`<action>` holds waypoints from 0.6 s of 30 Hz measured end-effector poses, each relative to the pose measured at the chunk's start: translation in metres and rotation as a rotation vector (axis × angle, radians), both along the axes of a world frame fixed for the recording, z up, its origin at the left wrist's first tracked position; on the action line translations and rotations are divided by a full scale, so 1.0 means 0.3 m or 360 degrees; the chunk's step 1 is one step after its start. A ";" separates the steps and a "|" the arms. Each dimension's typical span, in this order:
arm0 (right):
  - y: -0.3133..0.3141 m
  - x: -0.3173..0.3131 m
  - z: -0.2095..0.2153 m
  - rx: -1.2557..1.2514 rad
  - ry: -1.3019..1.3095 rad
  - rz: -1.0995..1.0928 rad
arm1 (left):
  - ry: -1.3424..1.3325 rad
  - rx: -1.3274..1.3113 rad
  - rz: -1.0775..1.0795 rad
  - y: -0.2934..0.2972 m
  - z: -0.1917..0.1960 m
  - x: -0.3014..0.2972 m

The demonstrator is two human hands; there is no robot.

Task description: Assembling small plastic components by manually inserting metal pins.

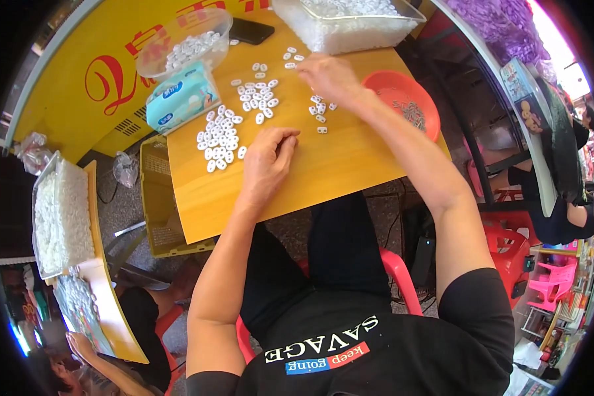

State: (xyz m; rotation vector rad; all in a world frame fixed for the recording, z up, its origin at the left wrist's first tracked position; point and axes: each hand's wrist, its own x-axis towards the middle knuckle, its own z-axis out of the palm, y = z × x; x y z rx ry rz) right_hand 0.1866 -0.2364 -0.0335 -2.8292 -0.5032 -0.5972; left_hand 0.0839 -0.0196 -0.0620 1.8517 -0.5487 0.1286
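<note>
My left hand point(265, 165) rests on the yellow table with its fingers curled in; whatever it may hold is hidden. Beside it lies a dense cluster of small white oval pieces point(219, 140), each with two dark spots. Farther off is a second cluster of the same white pieces point(257, 97). My right hand point(328, 78) reaches to the far right part of the table, its fingers bent down next to a few loose white pieces point(290, 57); its fingertips are partly hidden. Under my right wrist sit several more white pieces point(318, 107). A red bowl point(384, 80) of small metal parts stands beside my right forearm.
At the far edge stand a clear bowl point(153, 63) of white pieces, a blue tissue pack point(183, 96), a black phone point(251, 31) and a clear bin point(340, 38) heaped with white pieces. On the left, another person's hand point(80, 344) is at a side table point(122, 317).
</note>
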 end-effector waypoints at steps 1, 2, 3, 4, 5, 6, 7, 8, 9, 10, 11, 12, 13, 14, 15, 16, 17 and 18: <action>-0.042 0.007 0.000 -0.0003 0.0009 0.0012 | 0.0009 0.0013 -0.0005 0.000 0.006 -0.001; -0.074 0.013 0.011 0.0045 -0.0003 -0.0030 | 0.0014 0.0028 -0.0006 0.005 0.009 0.000; -0.097 0.017 0.014 0.0092 -0.0015 -0.0072 | 0.0017 0.0026 0.0008 0.009 0.012 0.001; -0.101 0.013 0.019 0.0089 -0.0011 -0.0061 | 0.0012 0.0031 0.0009 0.013 0.010 0.002; -0.104 0.010 0.023 0.0087 0.0052 -0.0092 | 0.0005 0.0035 0.0010 0.017 0.008 0.002; -0.101 0.009 0.024 0.0085 0.0113 -0.0124 | 0.0008 0.0033 0.0019 0.019 0.008 0.001; -0.092 0.007 0.028 0.0082 0.0113 -0.0116 | 0.0001 0.0027 0.0016 0.019 0.007 0.003; -0.081 0.003 0.029 0.0050 0.0193 -0.0133 | -0.0007 0.0023 0.0013 0.020 0.006 0.003; -0.070 0.000 0.032 0.0020 0.0272 -0.0149 | -0.0008 0.0022 0.0021 0.022 0.006 0.002; -0.068 -0.001 0.029 0.0017 0.0270 -0.0148 | -0.0005 0.0029 0.0023 0.020 0.009 -0.001; -0.065 -0.002 0.023 0.0035 0.0254 -0.0145 | -0.0003 0.0037 0.0025 0.019 0.013 -0.003; -0.063 -0.001 0.020 0.0053 0.0237 -0.0143 | -0.0005 0.0035 0.0027 0.015 0.016 -0.003; -0.060 0.001 0.019 0.0053 0.0236 -0.0137 | -0.0018 0.0034 0.0023 0.014 0.016 -0.002; -0.059 0.002 0.019 0.0056 0.0236 -0.0134 | -0.0033 0.0032 0.0019 0.014 0.017 -0.002; -0.057 0.004 0.019 0.0058 0.0236 -0.0131 | -0.0035 0.0033 0.0024 0.016 0.018 -0.003; -0.054 0.006 0.018 0.0057 0.0233 -0.0127 | -0.0032 0.0041 0.0021 0.016 0.019 -0.004; -0.050 0.007 0.016 -0.0016 0.0181 -0.0133 | -0.0029 0.0048 0.0018 0.017 0.020 -0.005; -0.046 0.008 0.015 -0.0090 0.0128 -0.0139 | -0.0033 0.0047 0.0021 0.020 0.021 -0.006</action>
